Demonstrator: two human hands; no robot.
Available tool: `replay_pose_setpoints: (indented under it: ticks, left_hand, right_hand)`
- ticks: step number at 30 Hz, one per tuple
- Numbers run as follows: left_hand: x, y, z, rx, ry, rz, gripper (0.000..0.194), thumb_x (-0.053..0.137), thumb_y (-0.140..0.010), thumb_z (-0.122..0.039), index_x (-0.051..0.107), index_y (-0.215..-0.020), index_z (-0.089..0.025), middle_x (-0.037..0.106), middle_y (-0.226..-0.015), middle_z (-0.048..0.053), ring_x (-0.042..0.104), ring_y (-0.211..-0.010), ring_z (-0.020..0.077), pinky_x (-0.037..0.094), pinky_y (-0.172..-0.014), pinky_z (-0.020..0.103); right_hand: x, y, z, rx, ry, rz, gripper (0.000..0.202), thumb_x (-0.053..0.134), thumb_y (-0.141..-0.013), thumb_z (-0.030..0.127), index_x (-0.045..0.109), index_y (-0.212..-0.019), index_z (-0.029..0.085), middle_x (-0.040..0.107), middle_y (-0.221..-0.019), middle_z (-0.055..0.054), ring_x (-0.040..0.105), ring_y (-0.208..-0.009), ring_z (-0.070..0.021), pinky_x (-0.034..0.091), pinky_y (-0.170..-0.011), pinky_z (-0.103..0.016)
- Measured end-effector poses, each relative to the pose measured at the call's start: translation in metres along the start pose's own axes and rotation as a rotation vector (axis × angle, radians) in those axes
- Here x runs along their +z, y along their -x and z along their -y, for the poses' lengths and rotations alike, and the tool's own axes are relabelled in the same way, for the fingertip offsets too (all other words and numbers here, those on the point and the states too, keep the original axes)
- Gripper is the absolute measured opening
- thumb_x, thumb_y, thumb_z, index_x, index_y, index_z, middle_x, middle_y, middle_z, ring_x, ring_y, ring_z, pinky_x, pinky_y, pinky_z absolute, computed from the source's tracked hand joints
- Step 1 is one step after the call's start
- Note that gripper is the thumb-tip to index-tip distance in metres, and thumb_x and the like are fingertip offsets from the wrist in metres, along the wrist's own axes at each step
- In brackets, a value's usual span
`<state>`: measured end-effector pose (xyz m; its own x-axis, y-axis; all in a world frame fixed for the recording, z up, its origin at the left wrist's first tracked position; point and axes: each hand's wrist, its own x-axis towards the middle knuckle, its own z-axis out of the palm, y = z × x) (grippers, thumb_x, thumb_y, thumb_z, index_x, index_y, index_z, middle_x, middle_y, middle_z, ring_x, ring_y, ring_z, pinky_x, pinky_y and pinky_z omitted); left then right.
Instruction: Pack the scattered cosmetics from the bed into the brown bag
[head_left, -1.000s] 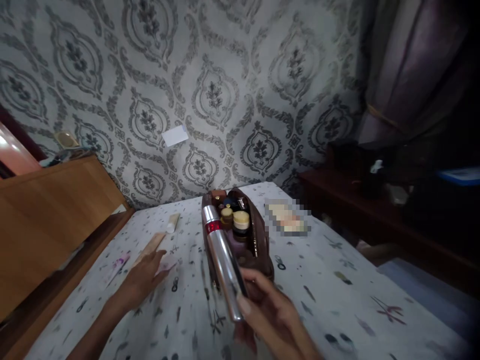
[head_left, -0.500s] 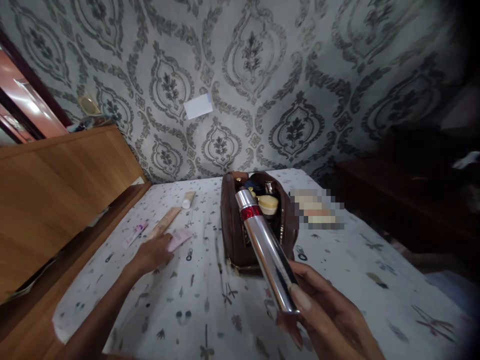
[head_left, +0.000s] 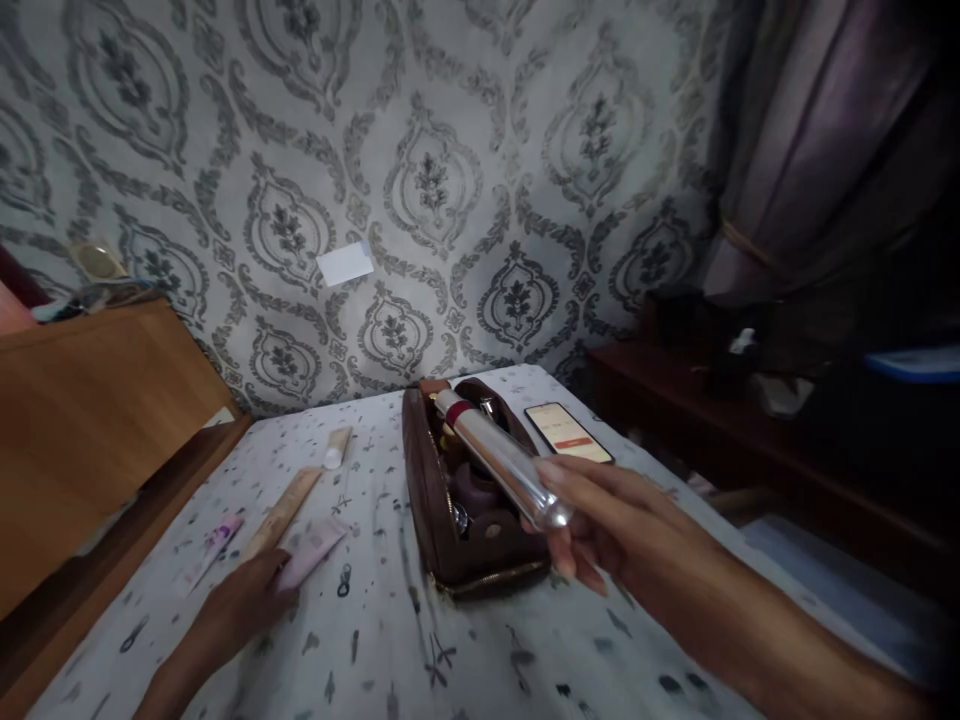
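Observation:
My right hand (head_left: pixel 600 510) is closed round the lower end of a shiny silver cylindrical bottle with a red band (head_left: pixel 499 455). The bottle slants over an unzipped brown toiletry bag (head_left: pixel 427 500), its capped end above the opening. Inside the bag, partly hidden by the bottle, sit small items with gold and silver parts. On the left, my left hand (head_left: pixel 244 605) has its fingers closed at the near end of a pale pink tube (head_left: pixel 315 550) lying on the cloth. Right beside those fingers lies a tan tube (head_left: pixel 283 510).
A small beige tube with a white cap (head_left: pixel 337 447) and a white-and-purple tube (head_left: pixel 214 550) lie on the patterned sheet (head_left: pixel 375 660). A lit phone (head_left: pixel 570 432) rests right of the bag. A wooden board (head_left: pixel 112 430) borders the left; dark furniture (head_left: pixel 675 410) stands right.
The view has swung right. My right hand has carried the silver bottle farther forward, lower over the bag's opening. My left hand stays at the pink tube.

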<state>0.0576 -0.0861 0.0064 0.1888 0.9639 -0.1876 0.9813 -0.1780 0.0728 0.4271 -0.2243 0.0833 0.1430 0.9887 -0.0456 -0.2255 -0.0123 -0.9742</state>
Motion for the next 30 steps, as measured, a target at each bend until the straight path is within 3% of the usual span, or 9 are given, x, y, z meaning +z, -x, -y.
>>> replay_pose_setpoints:
  ticks: [3, 7, 11, 15, 21, 26, 30]
  left_hand:
    - [0.000, -0.002, 0.002, -0.033, 0.010, 0.059, 0.039, 0.048, -0.080, -0.033, 0.066, -0.113, -0.022, 0.071, -0.119, 0.012, 0.065, -0.112, 0.0331, 0.048, -0.086, 0.039]
    - [0.006, -0.008, 0.013, -0.038, 0.037, 0.061, 0.047, 0.051, -0.080, -0.041, 0.064, -0.120, -0.021, 0.071, -0.118, 0.013, 0.066, -0.109, 0.0345, 0.049, -0.086, 0.041]
    - [0.003, -0.009, 0.010, 0.058, 0.131, -0.112, 0.055, 0.046, -0.085, -0.054, 0.058, -0.129, -0.023, 0.072, -0.115, 0.012, 0.068, -0.105, 0.0320, 0.051, -0.085, 0.040]
    - [-0.013, -0.002, -0.030, 0.302, 0.271, -0.325, 0.053, 0.044, -0.090, -0.059, 0.057, -0.130, -0.027, 0.070, -0.117, 0.010, 0.067, -0.105, 0.0305, 0.052, -0.089, 0.039]
    - [-0.033, 0.008, -0.098, 0.655, 0.383, -0.364, 0.042, 0.051, -0.095, -0.046, 0.056, -0.134, -0.030, 0.067, -0.125, 0.009, 0.063, -0.114, 0.0288, 0.051, -0.092, 0.035]
    - [-0.045, 0.001, -0.124, 0.759, 0.394, -0.383, 0.035, 0.048, -0.097, -0.039, 0.057, -0.129, -0.027, 0.065, -0.126, 0.010, 0.061, -0.117, 0.0290, 0.050, -0.092, 0.036]
    - [-0.056, -0.009, -0.134, 0.816, 0.382, -0.438, 0.038, 0.050, -0.097, -0.037, 0.053, -0.132, -0.025, 0.060, -0.129, 0.011, 0.055, -0.123, 0.0285, 0.046, -0.101, 0.039]
  right_hand:
    - [0.003, -0.011, 0.009, 0.040, -0.014, -0.024, 0.041, 0.074, -0.077, 0.055, 0.062, -0.069, 0.017, 0.059, -0.058, -0.001, 0.051, -0.047, -0.0092, 0.035, -0.041, -0.020]
    - [0.011, -0.022, 0.019, 0.095, 0.001, -0.030, 0.034, 0.072, -0.083, 0.044, 0.062, -0.068, 0.015, 0.063, -0.063, -0.002, 0.052, -0.046, -0.0074, 0.036, -0.038, -0.018]
    - [0.017, -0.031, 0.021, 0.142, 0.048, -0.053, 0.035, 0.071, -0.085, 0.041, 0.060, -0.067, 0.014, 0.062, -0.062, -0.002, 0.052, -0.043, -0.0059, 0.032, -0.033, -0.015]
    - [0.020, -0.039, 0.017, 0.164, 0.095, -0.043, 0.035, 0.073, -0.083, 0.041, 0.058, -0.066, 0.015, 0.062, -0.060, 0.000, 0.052, -0.041, -0.0055, 0.034, -0.033, -0.013]
    - [0.027, -0.050, 0.015, 0.238, 0.215, -0.030, 0.034, 0.071, -0.085, 0.041, 0.055, -0.069, 0.016, 0.061, -0.056, 0.002, 0.051, -0.034, -0.0062, 0.032, -0.028, -0.014]
    - [0.035, -0.056, 0.021, 0.245, 0.342, -0.043, 0.029, 0.068, -0.088, 0.035, 0.051, -0.071, 0.017, 0.059, -0.051, 0.004, 0.048, -0.031, -0.0058, 0.032, -0.029, -0.014]
    - [0.038, -0.065, 0.018, 0.237, 0.494, -0.087, 0.026, 0.071, -0.085, 0.034, 0.051, -0.078, 0.020, 0.055, -0.044, 0.007, 0.043, -0.027, -0.0069, 0.031, -0.028, -0.016]
